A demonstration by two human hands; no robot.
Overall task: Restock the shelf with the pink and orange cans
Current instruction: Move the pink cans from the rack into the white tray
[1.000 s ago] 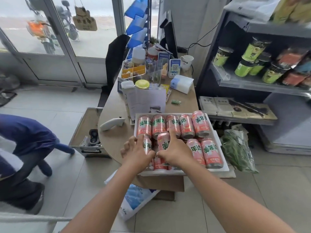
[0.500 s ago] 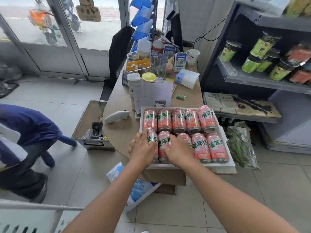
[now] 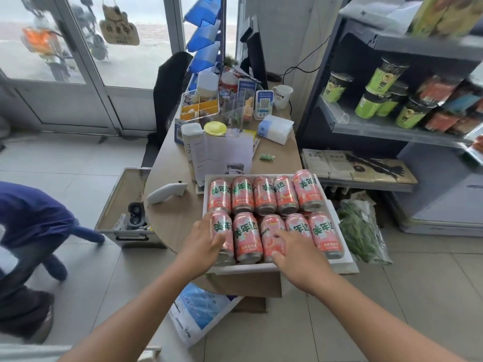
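— Settling the front row [image 3: 247, 236]: one can was up between my palms a second ago and now all lie flat, so the tray [image 3: 248, 268] holds two full fives. Nothing is shelved yet.
— Grips?
— Left grip [image 3: 205, 240] curls round the leftmost front can [image 3: 222, 229]. Right grip [image 3: 296, 254] lies on the third can [image 3: 269, 232]; pinching or resting, I cannot tell.
— Looks?
— Pink-orange, green lettering, on their sides. They sit lower middle of frame on the counter [image 3: 177, 212], with the shelf [image 3: 366, 128] upper right.
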